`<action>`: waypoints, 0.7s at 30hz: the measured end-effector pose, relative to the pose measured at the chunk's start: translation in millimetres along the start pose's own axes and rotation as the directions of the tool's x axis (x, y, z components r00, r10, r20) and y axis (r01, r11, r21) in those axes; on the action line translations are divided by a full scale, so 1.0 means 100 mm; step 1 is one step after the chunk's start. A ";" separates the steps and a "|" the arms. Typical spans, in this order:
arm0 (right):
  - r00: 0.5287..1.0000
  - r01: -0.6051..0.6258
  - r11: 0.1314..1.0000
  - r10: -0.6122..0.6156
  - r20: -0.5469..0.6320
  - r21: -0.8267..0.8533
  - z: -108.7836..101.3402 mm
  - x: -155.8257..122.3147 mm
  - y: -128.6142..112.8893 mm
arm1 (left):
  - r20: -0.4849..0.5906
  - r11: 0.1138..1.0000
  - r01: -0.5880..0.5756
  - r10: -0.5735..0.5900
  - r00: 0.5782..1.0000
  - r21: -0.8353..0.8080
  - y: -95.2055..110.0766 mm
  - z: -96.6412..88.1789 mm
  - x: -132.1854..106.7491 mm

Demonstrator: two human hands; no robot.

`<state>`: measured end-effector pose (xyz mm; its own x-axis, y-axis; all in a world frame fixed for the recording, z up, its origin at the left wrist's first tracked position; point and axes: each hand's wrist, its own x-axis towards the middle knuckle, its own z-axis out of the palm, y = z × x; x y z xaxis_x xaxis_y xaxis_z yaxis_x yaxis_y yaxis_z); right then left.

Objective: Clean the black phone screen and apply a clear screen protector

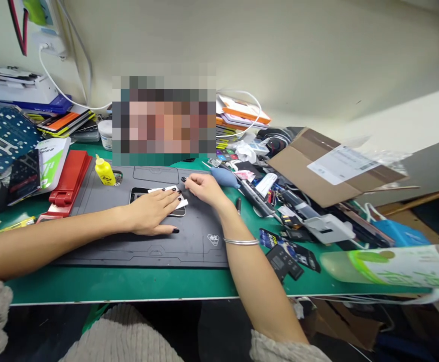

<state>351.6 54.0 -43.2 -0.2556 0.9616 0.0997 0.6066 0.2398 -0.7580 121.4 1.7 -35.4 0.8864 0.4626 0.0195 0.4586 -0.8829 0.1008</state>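
Note:
My left hand (153, 212) lies flat with its fingers stretched out and thumb apart. It rests on a white sheet (182, 203) that covers part of a phone (134, 194), which looks dark inside its rim. Just right of the phone, my right hand (203, 189) has its fingers curled together. Whatever may be between those fingertips is too small or hidden to make out. Under both hands is a grey work mat (189, 246). A yellow bottle (105, 172) with a narrow tip stands on the mat, left of and behind the phone.
A red hinged tool (69, 181) lies along the mat's left side. To the right are a blue air blower (224, 177), scattered tools and parts, and an open cardboard box (310, 156). A bottle with a green label (389, 266) lies at the front right. The back middle is pixelated.

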 end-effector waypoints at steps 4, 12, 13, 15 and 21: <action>1.000 0.015 0.996 -0.016 -0.012 -0.084 0.00 0.01 -0.02 | 0.009 0.997 -0.072 0.072 0.997 -0.001 0.05 0.01 -0.02; 1.000 0.021 0.990 -0.022 -0.002 -0.141 0.00 -0.02 -0.05 | 0.072 0.999 -0.025 0.023 0.997 0.030 0.10 -0.04 -0.02; 1.000 0.021 0.990 -0.021 0.000 -0.142 0.00 -0.02 -0.05 | 0.078 1.000 0.005 -0.008 0.997 0.031 0.06 -0.05 -0.02; 1.000 0.022 0.989 -0.022 0.004 -0.144 -0.01 -0.02 -0.06 | 0.084 0.999 0.033 -0.036 0.996 0.032 0.01 -0.06 -0.02; 1.000 0.020 0.989 -0.020 0.005 -0.147 -0.01 -0.02 -0.08 | 0.061 0.995 -0.101 0.101 0.993 0.006 0.14 -0.03 -0.05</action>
<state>347.5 50.4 -36.4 -0.2711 0.9561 0.1115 0.7051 0.2761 -0.6532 122.7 -12.7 -30.6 0.9303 0.3656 -0.0311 0.3669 -0.9257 0.0919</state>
